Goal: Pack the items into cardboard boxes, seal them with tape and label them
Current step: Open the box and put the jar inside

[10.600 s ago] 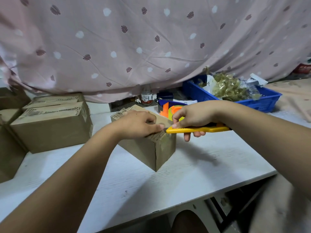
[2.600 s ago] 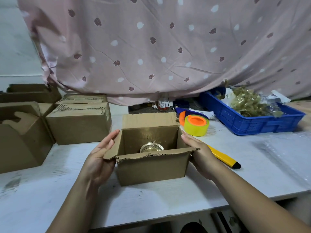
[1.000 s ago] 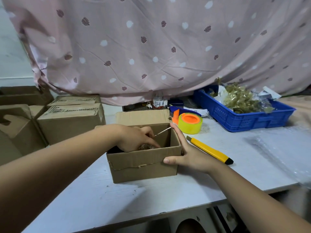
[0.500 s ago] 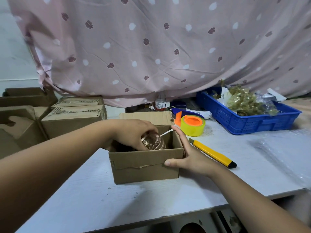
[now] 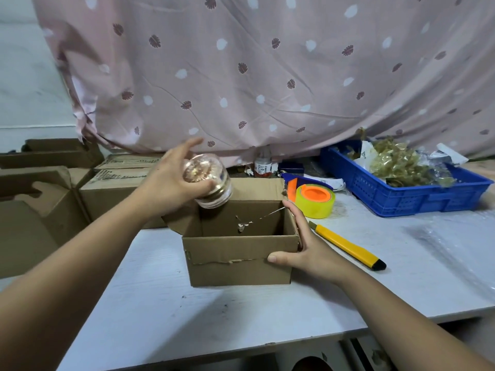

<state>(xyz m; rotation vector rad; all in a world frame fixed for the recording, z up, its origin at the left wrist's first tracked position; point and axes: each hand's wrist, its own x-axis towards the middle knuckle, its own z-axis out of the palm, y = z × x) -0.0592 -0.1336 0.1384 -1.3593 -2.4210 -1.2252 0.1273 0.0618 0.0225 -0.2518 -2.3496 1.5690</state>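
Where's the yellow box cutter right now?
Head view, right of centre: the yellow box cutter lies on the white table, just beyond the right hand holding the open cardboard box, nearer the camera than the tape roll.

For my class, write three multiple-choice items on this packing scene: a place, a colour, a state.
1. Where is the glass jar? A: in a blue crate. B: in the left hand, above the cardboard box. C: on the table.
2. The utility knife is mostly: A: yellow. B: green. C: white.
3. The cardboard box is: A: taped shut. B: open on top. C: crushed flat.
Key: 1 B, fingers curl round it over the box; 2 A, yellow body, black tip; 3 B, its inside shows.
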